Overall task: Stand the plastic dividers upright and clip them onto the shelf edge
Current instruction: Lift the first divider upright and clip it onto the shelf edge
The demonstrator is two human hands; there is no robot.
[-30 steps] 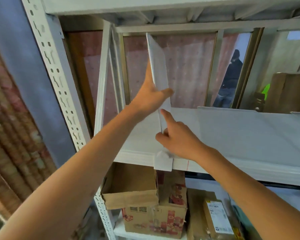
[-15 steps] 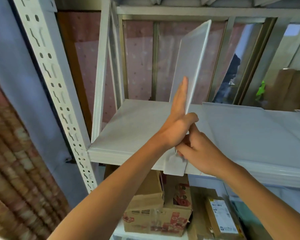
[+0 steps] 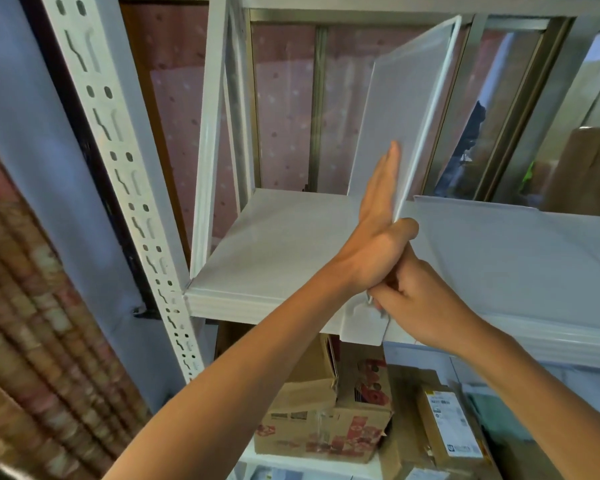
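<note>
A translucent white plastic divider stands upright on the white shelf, leaning a little to the right. Its clip tab hangs over the shelf's front edge. My left hand lies flat against the divider's left face, fingers straight up and thumb hooked round its front edge. My right hand is curled at the divider's foot, just above the clip; its fingertips are hidden behind my left hand. A second divider lies flat on the shelf to the right.
A perforated white upright frames the shelf on the left, with a diagonal brace behind it. Cardboard boxes and a labelled parcel sit on the shelf below. A window lies behind, a brown box far right.
The view has shifted left and down, so the divider now shows its broad face. My left hand went from gripping its edge to lying flat on it; my right hand dropped to its foot.
</note>
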